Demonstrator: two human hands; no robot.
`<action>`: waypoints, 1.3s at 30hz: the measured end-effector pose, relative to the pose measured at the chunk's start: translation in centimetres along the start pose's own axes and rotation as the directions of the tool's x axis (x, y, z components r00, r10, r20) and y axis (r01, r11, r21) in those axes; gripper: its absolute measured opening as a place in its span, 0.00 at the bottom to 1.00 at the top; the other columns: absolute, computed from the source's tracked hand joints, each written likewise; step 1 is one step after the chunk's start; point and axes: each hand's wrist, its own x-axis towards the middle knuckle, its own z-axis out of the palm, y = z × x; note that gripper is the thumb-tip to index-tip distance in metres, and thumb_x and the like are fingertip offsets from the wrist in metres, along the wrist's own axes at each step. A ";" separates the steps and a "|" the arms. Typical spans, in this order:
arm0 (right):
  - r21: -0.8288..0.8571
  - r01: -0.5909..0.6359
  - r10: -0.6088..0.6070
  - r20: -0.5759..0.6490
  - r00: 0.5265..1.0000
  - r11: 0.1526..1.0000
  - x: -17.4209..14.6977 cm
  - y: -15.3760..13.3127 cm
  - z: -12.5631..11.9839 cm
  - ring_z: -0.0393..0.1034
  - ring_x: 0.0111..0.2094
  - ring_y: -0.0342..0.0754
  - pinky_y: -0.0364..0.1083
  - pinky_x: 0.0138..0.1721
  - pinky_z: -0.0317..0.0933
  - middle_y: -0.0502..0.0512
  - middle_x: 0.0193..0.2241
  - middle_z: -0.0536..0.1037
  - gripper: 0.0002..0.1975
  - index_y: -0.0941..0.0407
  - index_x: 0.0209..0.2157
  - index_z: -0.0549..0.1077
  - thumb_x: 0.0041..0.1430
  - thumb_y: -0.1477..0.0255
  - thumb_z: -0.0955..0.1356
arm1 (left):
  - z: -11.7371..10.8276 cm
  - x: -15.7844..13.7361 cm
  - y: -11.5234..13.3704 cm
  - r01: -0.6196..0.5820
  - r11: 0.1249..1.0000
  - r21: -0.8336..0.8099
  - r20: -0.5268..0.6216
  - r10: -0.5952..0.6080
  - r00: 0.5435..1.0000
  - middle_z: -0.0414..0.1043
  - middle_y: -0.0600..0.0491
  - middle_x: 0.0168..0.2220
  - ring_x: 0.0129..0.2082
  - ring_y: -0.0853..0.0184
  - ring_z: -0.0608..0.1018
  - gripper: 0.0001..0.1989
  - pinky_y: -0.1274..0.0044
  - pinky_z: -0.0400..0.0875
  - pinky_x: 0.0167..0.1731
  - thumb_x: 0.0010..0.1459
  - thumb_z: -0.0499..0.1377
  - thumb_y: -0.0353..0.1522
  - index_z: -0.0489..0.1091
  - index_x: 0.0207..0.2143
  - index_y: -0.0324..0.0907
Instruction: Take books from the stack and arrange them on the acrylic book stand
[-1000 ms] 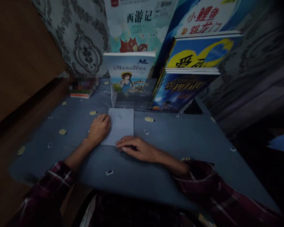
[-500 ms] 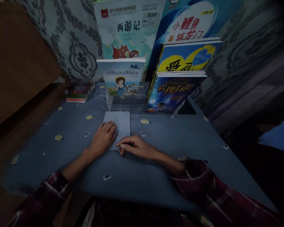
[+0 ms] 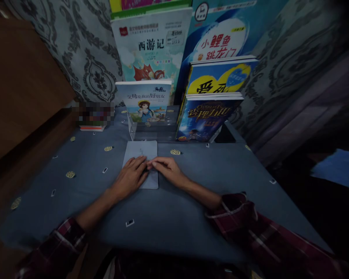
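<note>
A thin pale blue-grey booklet (image 3: 151, 181) lies closed on the cloth-covered table, with a small faint mark near the top of its cover. My left hand (image 3: 130, 174) rests flat across its left and middle part, palm down and fingers extended. From the right, my right hand (image 3: 168, 168) reaches over the booklet's right edge. Its thumb and forefinger come together near the tips of my left fingers; whatever may be between them is too small to make out.
Behind the booklet, a clear stand (image 3: 154, 133) holds several upright children's books, among them a dark blue one (image 3: 206, 120) and a pale blue one (image 3: 147, 102). A small stack of books (image 3: 93, 127) lies at the back left. Patterned curtain (image 3: 95, 73) hangs behind.
My left hand has slid a little down and right over the booklet. The right hand has moved up toward the left fingertips, its fingers drawing together. The view has tilted slightly upward.
</note>
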 end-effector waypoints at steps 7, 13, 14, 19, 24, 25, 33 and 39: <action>-0.586 0.084 -0.085 0.027 0.996 0.806 3.5 2.2 -1.9 0.70 0.58 0.56 0.58 0.62 0.61 0.64 0.54 0.78 0.17 0.58 0.52 0.76 0.62 0.75 0.66 | 0.1 0.0 -0.1 -0.002 1.000 0.005 -0.005 0.002 1.000 0.70 0.42 0.62 0.63 0.57 0.72 0.19 0.59 0.66 0.64 0.70 0.52 0.34 0.68 0.60 0.41; -0.800 0.006 -0.024 -0.011 1.000 0.599 3.6 2.1 -1.7 0.58 0.68 0.60 0.63 0.67 0.53 0.69 0.65 0.68 0.21 0.60 0.59 0.71 0.66 0.73 0.64 | -0.2 0.0 -0.1 0.016 1.000 0.006 0.005 -0.016 1.000 0.69 0.42 0.63 0.63 0.57 0.71 0.19 0.58 0.65 0.63 0.70 0.52 0.35 0.68 0.60 0.41; -0.818 -0.013 -0.004 -0.019 1.000 0.576 3.5 1.9 -1.6 0.58 0.68 0.60 0.63 0.67 0.52 0.70 0.66 0.67 0.22 0.60 0.60 0.71 0.66 0.72 0.64 | -0.4 0.0 -0.1 0.041 0.999 0.017 0.007 -0.041 0.999 0.69 0.42 0.62 0.63 0.56 0.71 0.19 0.58 0.65 0.63 0.70 0.52 0.36 0.68 0.60 0.42; -0.870 -0.045 0.053 -0.022 0.998 0.491 3.1 1.1 -1.1 0.57 0.69 0.62 0.63 0.68 0.51 0.72 0.68 0.63 0.24 0.64 0.62 0.68 0.68 0.71 0.63 | -0.7 0.0 -1.7 0.227 0.970 0.091 -0.009 -0.227 0.974 0.68 0.39 0.63 0.64 0.50 0.69 0.20 0.56 0.67 0.60 0.69 0.52 0.37 0.68 0.59 0.39; -0.890 -0.016 0.023 -0.006 1.000 0.455 2.8 1.1 -1.0 0.57 0.69 0.62 0.64 0.67 0.52 0.71 0.67 0.64 0.23 0.61 0.62 0.69 0.68 0.70 0.63 | -0.4 -0.1 -3.4 0.360 0.928 0.099 -0.066 -0.355 0.933 0.67 0.35 0.63 0.63 0.50 0.70 0.21 0.56 0.68 0.59 0.69 0.52 0.36 0.67 0.60 0.37; -0.894 -0.008 0.013 -0.002 1.000 0.448 2.7 1.1 -0.9 0.58 0.69 0.61 0.64 0.67 0.52 0.70 0.67 0.65 0.23 0.60 0.62 0.69 0.68 0.70 0.63 | -0.3 -0.1 -3.5 0.368 0.924 0.103 -0.073 -0.362 0.929 0.67 0.35 0.62 0.63 0.50 0.70 0.22 0.56 0.68 0.60 0.68 0.53 0.36 0.67 0.60 0.37; -0.888 0.055 0.009 0.066 0.998 0.456 1.1 0.7 -0.5 0.58 0.68 0.61 0.64 0.68 0.52 0.69 0.66 0.67 0.22 0.59 0.62 0.70 0.69 0.70 0.63 | -0.4 -0.1 -5.4 0.357 0.933 -0.049 -0.065 -0.360 0.931 0.73 0.40 0.59 0.60 0.53 0.75 0.21 0.55 0.69 0.60 0.64 0.52 0.30 0.71 0.57 0.39; -0.859 0.072 -0.003 0.082 0.997 0.507 0.9 1.2 -1.0 0.59 0.68 0.62 0.66 0.68 0.52 0.70 0.65 0.67 0.22 0.59 0.61 0.71 0.69 0.67 0.63 | -2.2 -1.0 -8.3 0.237 0.907 -0.348 -0.050 -0.270 0.962 0.74 0.49 0.60 0.62 0.60 0.74 0.32 0.58 0.66 0.64 0.54 0.48 0.21 0.72 0.59 0.46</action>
